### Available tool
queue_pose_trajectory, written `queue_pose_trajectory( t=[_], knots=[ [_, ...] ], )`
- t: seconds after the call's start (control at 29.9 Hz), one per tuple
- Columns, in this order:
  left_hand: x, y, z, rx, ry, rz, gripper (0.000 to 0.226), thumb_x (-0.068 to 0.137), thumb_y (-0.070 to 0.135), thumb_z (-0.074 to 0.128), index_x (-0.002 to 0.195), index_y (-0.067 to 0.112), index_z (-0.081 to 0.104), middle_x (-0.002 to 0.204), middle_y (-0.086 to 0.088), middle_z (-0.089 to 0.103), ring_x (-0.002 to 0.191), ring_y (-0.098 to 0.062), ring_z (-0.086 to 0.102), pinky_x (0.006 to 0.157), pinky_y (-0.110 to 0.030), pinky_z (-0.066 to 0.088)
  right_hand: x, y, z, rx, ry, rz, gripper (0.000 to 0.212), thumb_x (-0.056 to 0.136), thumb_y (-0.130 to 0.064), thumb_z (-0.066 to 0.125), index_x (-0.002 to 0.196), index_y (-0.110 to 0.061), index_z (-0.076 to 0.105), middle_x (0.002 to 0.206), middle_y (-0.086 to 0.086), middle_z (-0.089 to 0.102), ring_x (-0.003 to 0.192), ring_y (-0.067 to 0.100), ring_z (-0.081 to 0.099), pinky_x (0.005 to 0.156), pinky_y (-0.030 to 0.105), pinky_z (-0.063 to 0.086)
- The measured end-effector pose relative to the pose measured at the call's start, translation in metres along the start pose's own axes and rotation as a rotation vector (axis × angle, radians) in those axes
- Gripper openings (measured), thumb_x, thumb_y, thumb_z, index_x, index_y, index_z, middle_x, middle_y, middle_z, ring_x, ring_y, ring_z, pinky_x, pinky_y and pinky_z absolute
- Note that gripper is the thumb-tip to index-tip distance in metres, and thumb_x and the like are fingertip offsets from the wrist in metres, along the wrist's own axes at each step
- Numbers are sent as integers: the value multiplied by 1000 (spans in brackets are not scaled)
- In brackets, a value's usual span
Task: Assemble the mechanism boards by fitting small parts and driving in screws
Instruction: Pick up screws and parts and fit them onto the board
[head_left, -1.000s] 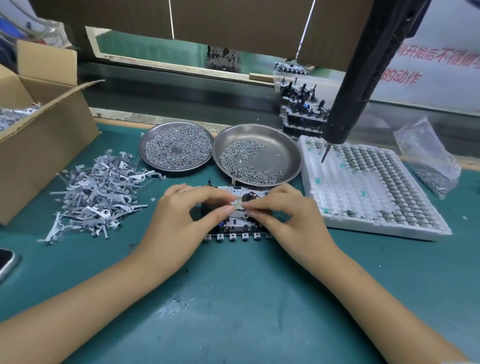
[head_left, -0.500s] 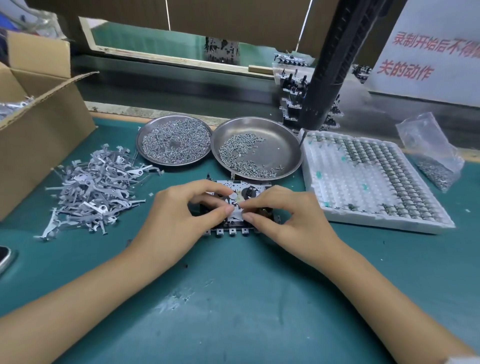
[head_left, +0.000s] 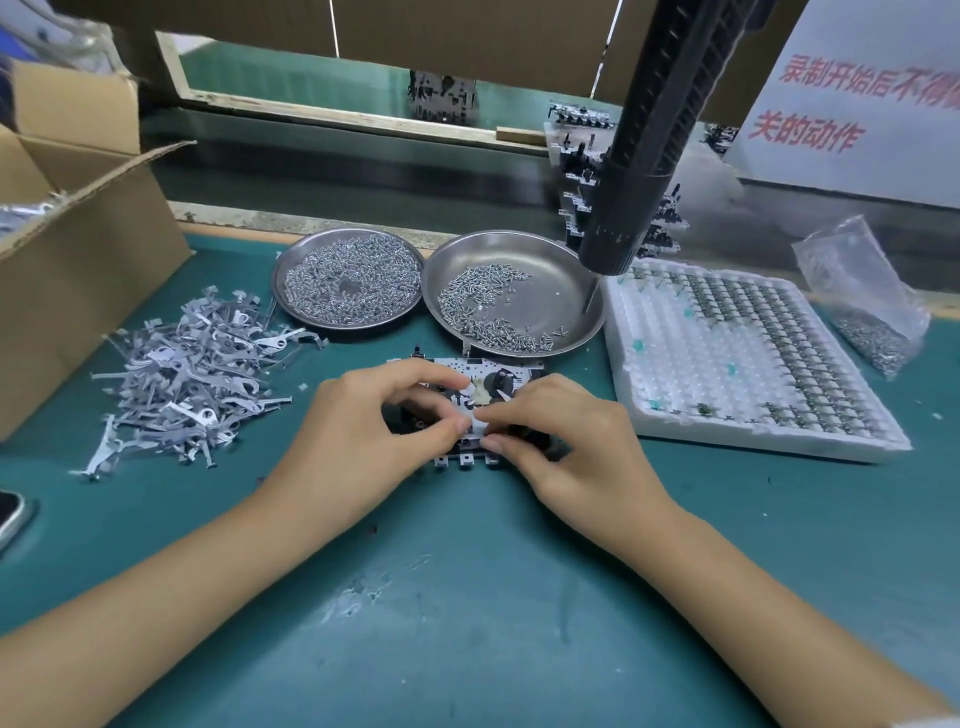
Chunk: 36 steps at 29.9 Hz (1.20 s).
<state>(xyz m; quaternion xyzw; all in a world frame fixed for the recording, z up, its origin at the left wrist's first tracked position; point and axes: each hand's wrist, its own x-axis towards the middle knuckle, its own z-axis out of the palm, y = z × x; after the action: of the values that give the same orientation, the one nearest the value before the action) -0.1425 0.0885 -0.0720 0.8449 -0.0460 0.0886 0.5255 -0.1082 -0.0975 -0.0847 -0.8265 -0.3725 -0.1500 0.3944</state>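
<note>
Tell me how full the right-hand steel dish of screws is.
Partly full. The right steel dish holds a loose patch of screws toward its left and near side, with bare metal showing across the rest.

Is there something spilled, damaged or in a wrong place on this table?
Nothing is spilled. Only the right dish looks askew: its rim overlaps the left dish, so it sits tilted. The mat also has a pale scuffed patch in front of the hands.

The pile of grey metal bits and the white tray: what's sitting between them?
In the head view, the mechanism board lies between the metal pile and white tray, with the left hand and right hand working on it.
</note>
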Motion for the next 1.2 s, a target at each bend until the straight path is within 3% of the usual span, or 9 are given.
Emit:
queue_pose_trajectory(
  t=[0.17, 0.3, 0.47, 0.83, 0.94, 1.04, 1.1, 1.2],
  knots=[
    [5, 0, -4, 15, -49, 4, 29, 76, 20, 77, 99, 36, 68, 74, 15, 72, 74, -25, 65, 80, -43, 53, -3, 2, 6, -60, 52, -37, 17, 79, -2, 71, 96, -6, 73, 76, 4, 68, 75, 23, 59, 68, 33, 49],
    [7, 0, -4, 19, -74, 7, 30, 75, 25, 77, 100, 38, 68, 75, 15, 72, 74, -20, 66, 79, -39, 53, -1, 1, 3, 66, 121, 81, 14, 83, -7, 66, 94, -8, 74, 83, -1, 71, 78, 14, 63, 72, 28, 50],
    [11, -1, -7, -2, -121, 3, 34, 72, 29, 78, 102, 41, 66, 75, 14, 73, 77, -24, 66, 76, -30, 51, 3, 0, -1, 332, 166, 346, 15, 89, -4, 63, 92, -16, 73, 90, -4, 72, 89, 13, 67, 84, 34, 53],
    [11, -3, -8, 14, -133, 72, 38, 69, 37, 79, 104, 41, 66, 81, 15, 73, 79, -5, 66, 84, -24, 51, 4, -2, -1, 334, 157, 372, 13, 89, -5, 63, 95, -8, 74, 91, 0, 72, 89, 11, 67, 84, 26, 52],
    [15, -4, -12, 55, -10, 132, 29, 71, 41, 74, 100, 37, 70, 88, 18, 70, 81, 0, 64, 80, -12, 47, 4, -1, 0, 368, 186, 389, 13, 89, -4, 63, 94, -8, 74, 89, 1, 72, 88, 14, 67, 81, 26, 53],
    [36, -8, -27, 250, 243, 202, 17, 89, 27, 64, 103, 21, 72, 95, 11, 68, 80, 0, 56, 76, -5, 39, 4, -1, 1, 392, 203, 398, 14, 89, -5, 63, 93, -13, 74, 86, -3, 72, 85, 13, 67, 77, 22, 52],
    [57, -14, -38, 491, 309, 166, 21, 93, 20, 58, 111, 14, 69, 104, -5, 67, 89, -13, 56, 83, -20, 41, 4, 0, 1, 392, 213, 398, 14, 89, -6, 63, 92, -15, 74, 86, -3, 72, 85, 12, 67, 75, 23, 52],
    [87, -24, -44, 747, 175, -26, 32, 94, 23, 57, 125, 17, 60, 118, -15, 62, 109, -35, 55, 93, -40, 43, 3, 1, 1, 388, 224, 393, 16, 89, -7, 64, 92, -20, 73, 86, -2, 72, 84, 13, 67, 73, 26, 53]
  ],
)
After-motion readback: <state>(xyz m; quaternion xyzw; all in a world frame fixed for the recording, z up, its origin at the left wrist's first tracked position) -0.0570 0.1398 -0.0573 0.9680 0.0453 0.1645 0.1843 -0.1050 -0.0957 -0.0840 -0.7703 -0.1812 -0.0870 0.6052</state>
